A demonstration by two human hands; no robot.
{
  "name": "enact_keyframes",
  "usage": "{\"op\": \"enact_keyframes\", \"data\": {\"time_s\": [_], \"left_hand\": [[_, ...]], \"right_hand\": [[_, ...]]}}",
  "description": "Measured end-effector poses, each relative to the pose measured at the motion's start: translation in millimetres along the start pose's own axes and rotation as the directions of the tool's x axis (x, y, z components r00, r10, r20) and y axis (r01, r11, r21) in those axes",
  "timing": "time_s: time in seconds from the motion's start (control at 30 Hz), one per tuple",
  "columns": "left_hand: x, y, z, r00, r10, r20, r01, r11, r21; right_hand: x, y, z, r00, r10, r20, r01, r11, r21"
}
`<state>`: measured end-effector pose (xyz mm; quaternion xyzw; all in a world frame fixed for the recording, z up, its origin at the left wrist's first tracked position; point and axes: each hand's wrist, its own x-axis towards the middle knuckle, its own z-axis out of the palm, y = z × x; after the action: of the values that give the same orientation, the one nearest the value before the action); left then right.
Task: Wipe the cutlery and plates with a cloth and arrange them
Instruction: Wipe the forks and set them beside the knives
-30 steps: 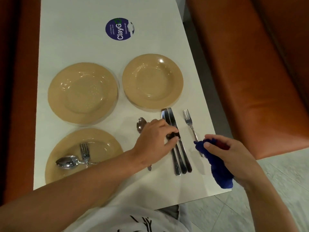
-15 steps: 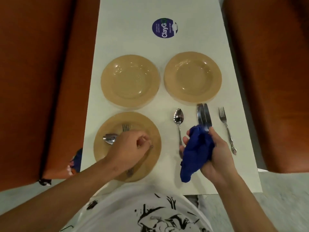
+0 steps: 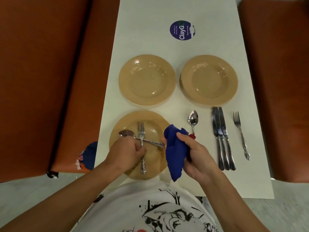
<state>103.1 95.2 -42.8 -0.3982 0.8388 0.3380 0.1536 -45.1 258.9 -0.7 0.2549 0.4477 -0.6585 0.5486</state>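
Near plate: left hand closed on crossed spoon and fork; right hand gripped blue cloth.

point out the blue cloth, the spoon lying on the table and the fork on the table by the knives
blue cloth (image 3: 175,153): head view, middle of the bunched fabric
spoon on the table (image 3: 193,118): head view, the bowl
fork by the knives (image 3: 240,133): head view, upper handle
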Motion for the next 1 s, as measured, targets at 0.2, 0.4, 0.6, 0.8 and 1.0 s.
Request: {"op": "enact_keyframes", "data": {"time_s": [0.2, 0.4, 0.6, 0.8, 1.0], "left_hand": [[0, 0, 0, 1.000, 0.013, 0.001, -0.013, 0.993, -0.119], [-7, 16, -21, 0.997, 0.070, -0.025, -0.075, 0.931, -0.358], [-11, 43, -40, 0.978, 0.145, -0.148, -0.206, 0.753, -0.624], [-14, 61, -52, 0.920, 0.266, -0.287, -0.389, 0.691, -0.609], [-13, 65, -61, 0.918, 0.271, -0.291, -0.394, 0.724, -0.566]], "right_hand": [[0, 8, 5, 0.998, -0.023, -0.054, 0.017, 0.995, -0.096], [-10, 1, 16, 0.965, -0.261, -0.007, 0.231, 0.868, -0.440], [-25, -22, 43, 0.707, -0.632, 0.318, 0.635, 0.370, -0.678], [-6, -35, 58, 0.423, -0.688, 0.590, 0.665, -0.206, -0.718], [19, -71, 49, 0.317, -0.807, 0.498, 0.602, -0.235, -0.763]]}}
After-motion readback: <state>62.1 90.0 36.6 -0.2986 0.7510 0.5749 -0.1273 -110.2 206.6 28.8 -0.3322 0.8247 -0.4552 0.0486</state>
